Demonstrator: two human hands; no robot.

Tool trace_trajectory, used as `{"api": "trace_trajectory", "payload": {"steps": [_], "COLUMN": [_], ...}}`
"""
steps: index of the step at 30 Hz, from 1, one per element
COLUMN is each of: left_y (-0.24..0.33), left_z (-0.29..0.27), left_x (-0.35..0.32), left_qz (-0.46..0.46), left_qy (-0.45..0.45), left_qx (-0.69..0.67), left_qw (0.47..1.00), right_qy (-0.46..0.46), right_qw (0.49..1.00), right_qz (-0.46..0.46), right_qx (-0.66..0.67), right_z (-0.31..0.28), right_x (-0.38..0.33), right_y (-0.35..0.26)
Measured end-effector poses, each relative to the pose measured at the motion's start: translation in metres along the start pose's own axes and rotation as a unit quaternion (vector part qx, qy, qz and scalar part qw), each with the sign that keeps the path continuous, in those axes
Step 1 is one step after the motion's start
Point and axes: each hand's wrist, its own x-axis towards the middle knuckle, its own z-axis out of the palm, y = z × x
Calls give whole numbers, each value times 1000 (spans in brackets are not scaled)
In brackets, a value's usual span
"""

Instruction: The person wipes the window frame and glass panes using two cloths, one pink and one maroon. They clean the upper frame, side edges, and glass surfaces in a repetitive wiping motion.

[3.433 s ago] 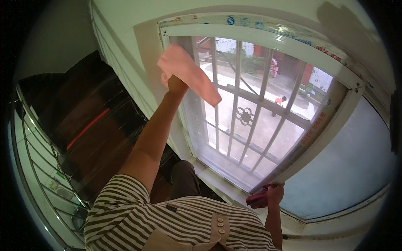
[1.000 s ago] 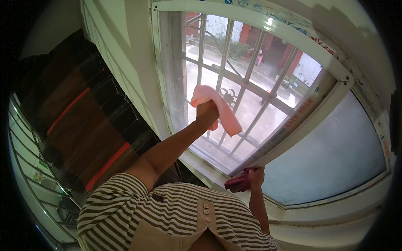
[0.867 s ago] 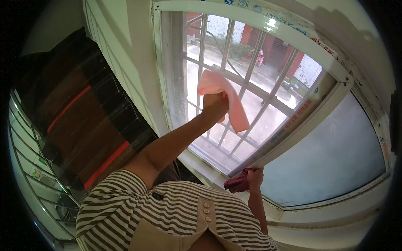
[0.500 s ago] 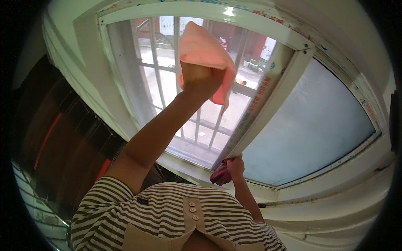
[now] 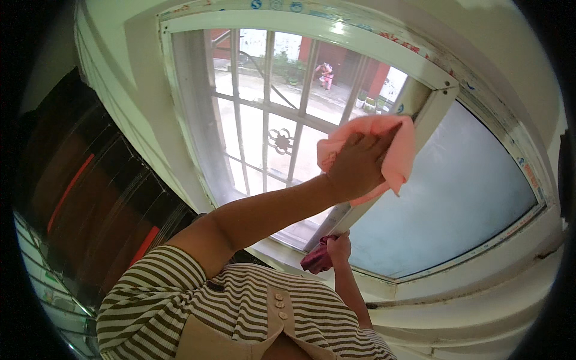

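The left hand [image 5: 354, 171] presses one pink cloth [image 5: 384, 150] flat against the white window frame [image 5: 420, 114]; the right hand [image 5: 339, 247] grips one dark red cloth [image 5: 317, 258] lower down.

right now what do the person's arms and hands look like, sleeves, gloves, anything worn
Both forearms are bare, with no gloves, watch or rings to be seen on the left hand or the right hand. The short sleeve of a top with dark and cream stripes covers the left upper arm. Three small buttons run down the front.

Head fisheye, close, faces window frame [image 5: 420, 129].
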Motion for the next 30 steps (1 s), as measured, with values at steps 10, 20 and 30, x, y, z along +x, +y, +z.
{"api": "trace_trajectory", "payload": {"steps": [10,20,30], "left_y": [-37,-84,-74], "left_z": [31,2,-35], "left_x": [-115,-138,-81], "left_qz": [80,115,40], "left_qy": [-120,-103,6], "left_qx": [58,126,123], "left_qw": [988,980,992], "right_qy": [-22,-18,100], "right_qw": [1000,999,977], "right_qz": [-18,-22,-114], "right_qx": [-13,45,153], "right_z": [-6,-43,-160], "right_x": [-1,-11,-24], "right_y": [2,19,-49]}}
